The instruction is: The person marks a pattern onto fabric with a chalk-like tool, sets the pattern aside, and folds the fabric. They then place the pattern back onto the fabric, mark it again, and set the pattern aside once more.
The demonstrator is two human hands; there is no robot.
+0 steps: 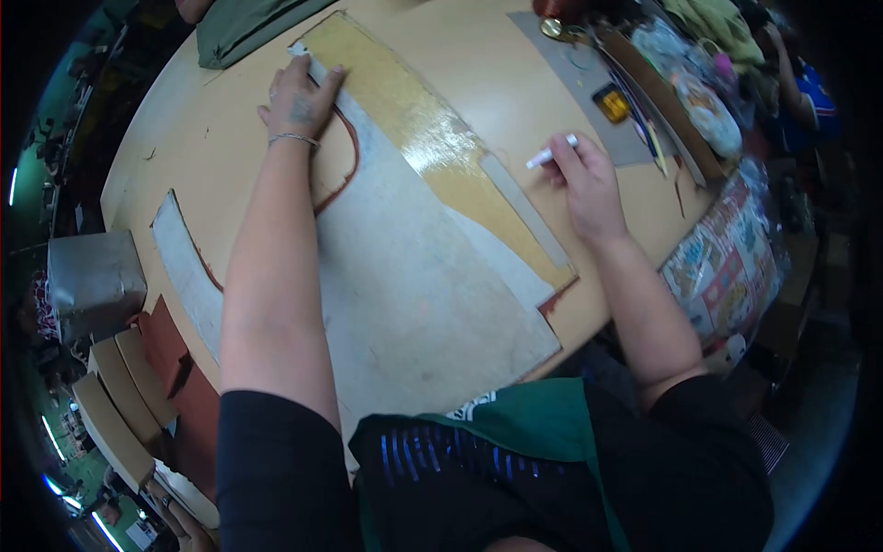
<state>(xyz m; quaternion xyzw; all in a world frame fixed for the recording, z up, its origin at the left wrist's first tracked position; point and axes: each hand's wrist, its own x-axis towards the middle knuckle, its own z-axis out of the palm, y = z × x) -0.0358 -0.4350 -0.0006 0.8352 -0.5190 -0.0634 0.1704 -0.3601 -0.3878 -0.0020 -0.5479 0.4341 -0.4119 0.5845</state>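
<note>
A large piece of leather (395,313) lies grey side up across the table, with reddish-brown showing along its edges. On its right side rests a long, shiny yellow template (432,138) with a narrow grey strip (526,212) near its lower right edge. My left hand (302,99) presses near the far end of the leather and template, its fingers stretched out and thumb apart. Above the table, to the right of the template, my right hand (587,184) grips a white marker (552,153) between thumb and fingers. The marker touches neither the template nor the leather.
A yellow-and-black box (610,103), pencils (651,138) and a cardboard tray (667,106) of bagged items sit at the right. Dark green cloth (253,32) lies at the far edge. A metal box (97,276) stands left. Another person (809,101) is at far right.
</note>
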